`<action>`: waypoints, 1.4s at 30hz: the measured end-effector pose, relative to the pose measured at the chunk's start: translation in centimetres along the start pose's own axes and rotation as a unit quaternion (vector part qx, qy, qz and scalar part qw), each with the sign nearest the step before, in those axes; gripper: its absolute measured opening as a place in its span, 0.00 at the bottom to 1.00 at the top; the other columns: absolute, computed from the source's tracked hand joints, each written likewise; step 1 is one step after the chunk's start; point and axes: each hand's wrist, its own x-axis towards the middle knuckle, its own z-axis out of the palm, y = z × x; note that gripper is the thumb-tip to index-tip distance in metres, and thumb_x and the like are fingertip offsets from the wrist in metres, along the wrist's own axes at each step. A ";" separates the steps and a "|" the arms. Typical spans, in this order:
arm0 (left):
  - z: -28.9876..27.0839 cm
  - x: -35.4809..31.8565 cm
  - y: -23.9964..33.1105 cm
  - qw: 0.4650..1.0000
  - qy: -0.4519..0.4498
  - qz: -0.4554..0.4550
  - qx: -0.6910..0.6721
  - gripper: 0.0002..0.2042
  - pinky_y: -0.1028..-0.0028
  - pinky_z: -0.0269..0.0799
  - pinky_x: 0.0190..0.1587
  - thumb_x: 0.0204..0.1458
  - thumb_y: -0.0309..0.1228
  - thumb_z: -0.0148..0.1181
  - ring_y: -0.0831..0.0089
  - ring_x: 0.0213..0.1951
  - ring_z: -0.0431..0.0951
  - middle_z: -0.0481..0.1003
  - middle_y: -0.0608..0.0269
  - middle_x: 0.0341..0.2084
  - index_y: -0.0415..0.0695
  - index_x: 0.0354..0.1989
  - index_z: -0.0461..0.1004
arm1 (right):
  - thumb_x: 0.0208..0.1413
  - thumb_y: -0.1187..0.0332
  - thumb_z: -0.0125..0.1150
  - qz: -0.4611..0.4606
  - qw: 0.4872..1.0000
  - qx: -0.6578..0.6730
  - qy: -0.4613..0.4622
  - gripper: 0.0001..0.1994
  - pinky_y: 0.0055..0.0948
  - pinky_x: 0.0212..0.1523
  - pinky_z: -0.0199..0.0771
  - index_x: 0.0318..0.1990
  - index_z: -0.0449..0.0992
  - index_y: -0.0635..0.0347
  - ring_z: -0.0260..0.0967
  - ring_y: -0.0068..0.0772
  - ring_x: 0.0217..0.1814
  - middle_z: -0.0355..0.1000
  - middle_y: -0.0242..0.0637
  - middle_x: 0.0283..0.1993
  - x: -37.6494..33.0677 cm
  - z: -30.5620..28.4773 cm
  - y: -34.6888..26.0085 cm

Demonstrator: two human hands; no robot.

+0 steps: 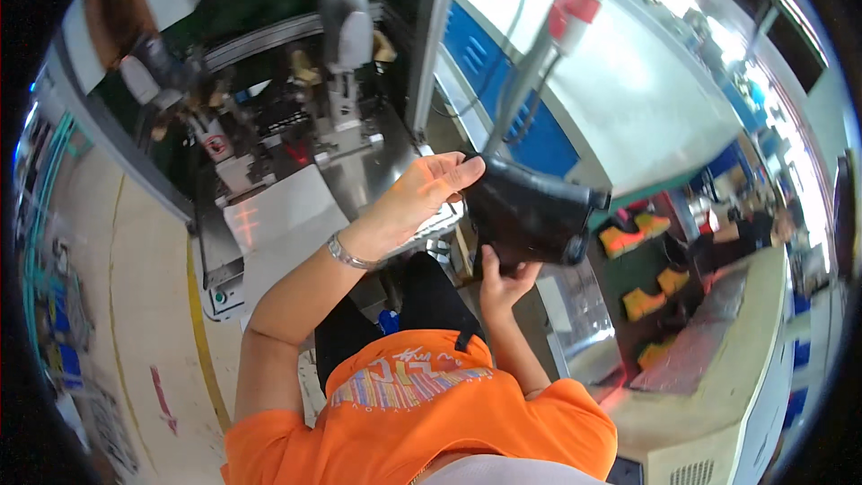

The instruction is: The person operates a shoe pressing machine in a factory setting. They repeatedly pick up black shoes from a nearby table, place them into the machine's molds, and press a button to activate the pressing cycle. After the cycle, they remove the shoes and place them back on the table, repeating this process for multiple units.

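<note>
L fingers (465, 172) grip blk pc (530, 216); R fingers (490, 262) too

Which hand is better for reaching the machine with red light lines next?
Probably the left hand: it's nearer the machine, holding the black piece by its upper-left end. The right hand is farther away.

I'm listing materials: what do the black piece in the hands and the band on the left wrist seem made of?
The black piece looks like smooth, semi-glossy leather or a synthetic imitation, judging by its soft highlights; which one stays open. The wristband is probably shiny metal, being silver-coloured with bright glints.
</note>
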 end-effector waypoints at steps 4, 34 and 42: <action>-3.0 -2.0 1.3 1.000 -0.008 -0.010 -0.022 0.10 0.82 0.62 0.39 0.52 0.35 0.51 0.87 0.33 0.67 0.71 0.72 0.30 0.41 0.34 0.70 | 0.43 0.67 0.62 -0.033 0.969 -0.063 -0.238 0.24 0.33 0.54 0.51 0.48 0.63 0.64 0.55 0.35 0.54 0.60 0.40 0.52 -1.1 0.4 2.3; -14.0 -8.0 10.1 0.991 -0.114 -0.063 0.039 0.28 0.79 0.67 0.35 0.38 0.32 0.65 0.79 0.35 0.72 0.72 0.64 0.36 0.40 0.48 0.60 | 0.50 0.67 0.54 0.357 0.667 0.372 -0.537 0.11 0.22 0.37 0.68 0.38 0.68 0.63 0.67 0.24 0.33 0.69 0.33 0.33 13.6 16.6 -4.0; -13.1 -5.8 8.3 0.984 -0.027 0.098 -0.146 0.18 0.75 0.66 0.47 0.52 0.29 0.48 0.77 0.44 0.70 0.69 0.64 0.43 0.42 0.53 0.59 | 0.52 0.70 0.50 0.365 0.535 0.499 -0.576 0.18 0.30 0.48 0.66 0.52 0.59 0.59 0.65 0.29 0.49 0.65 0.35 0.48 14.4 16.7 -4.1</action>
